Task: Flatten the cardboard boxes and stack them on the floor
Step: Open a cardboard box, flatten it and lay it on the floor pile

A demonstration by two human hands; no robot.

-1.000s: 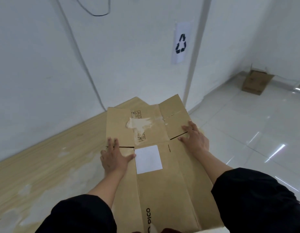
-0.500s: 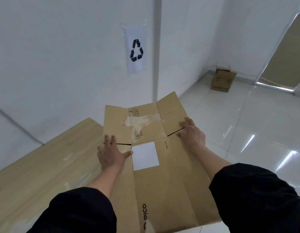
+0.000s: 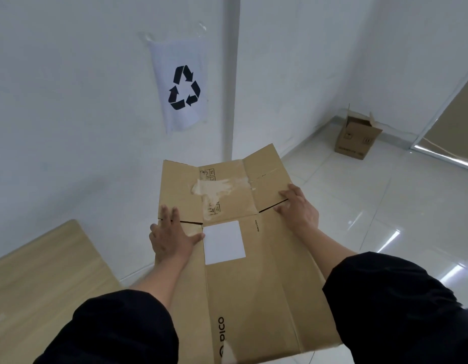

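Note:
A flattened brown cardboard box (image 3: 264, 282) with a white label and torn tape marks is held flat in the air in front of me. My left hand (image 3: 171, 236) grips its left edge with the thumb on top, beside the label. My right hand (image 3: 298, 210) holds the right edge near a slit between flaps. An open, upright cardboard box (image 3: 357, 136) stands on the floor in the far right corner.
A wooden table (image 3: 43, 274) lies at lower left. A sheet with a recycling symbol (image 3: 183, 86) is taped to the white wall ahead. Glossy white floor tiles (image 3: 401, 206) spread to the right. A doorway with a metal frame (image 3: 450, 132) is at far right.
My view and the flattened box have swung to the right, off the wooden table and toward the wall sign and floor. Both hands keep the same hold.

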